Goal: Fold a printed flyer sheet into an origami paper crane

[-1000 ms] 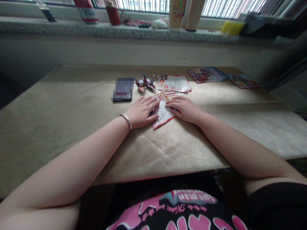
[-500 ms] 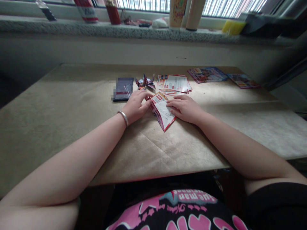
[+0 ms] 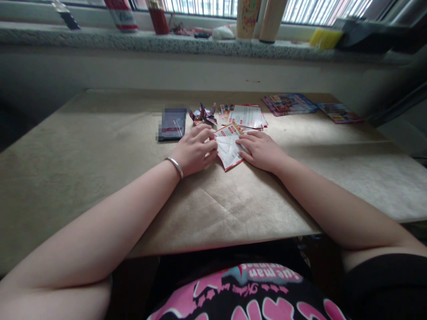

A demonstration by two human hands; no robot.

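A creased sheet of printed paper [image 3: 227,151], white with red edges and an orange corner, lies on the table between my hands. My left hand [image 3: 197,149], with a silver bangle at the wrist, has its fingers curled closed on the sheet's left edge; the fingertips are partly hidden. Flat on the right side of the sheet rest the stretched fingers of my right hand [image 3: 260,149]. Just beyond, a folded paper shape [image 3: 203,115] with dark, pointed tips stands near a stack of printed sheets [image 3: 247,115].
A dark tablet or phone [image 3: 172,124] lies left of the folded shape. Colourful printed cards [image 3: 289,104] and another small pile [image 3: 338,112] lie at the back right. Bottles, a red can [image 3: 120,15] and a yellow object [image 3: 326,38] stand on the stone windowsill [image 3: 187,47].
The purple strip along the sheet's lower left is out of sight, and more white face shows there. My left hand has shifted slightly right and its fingers have curled. My right hand barely moved.
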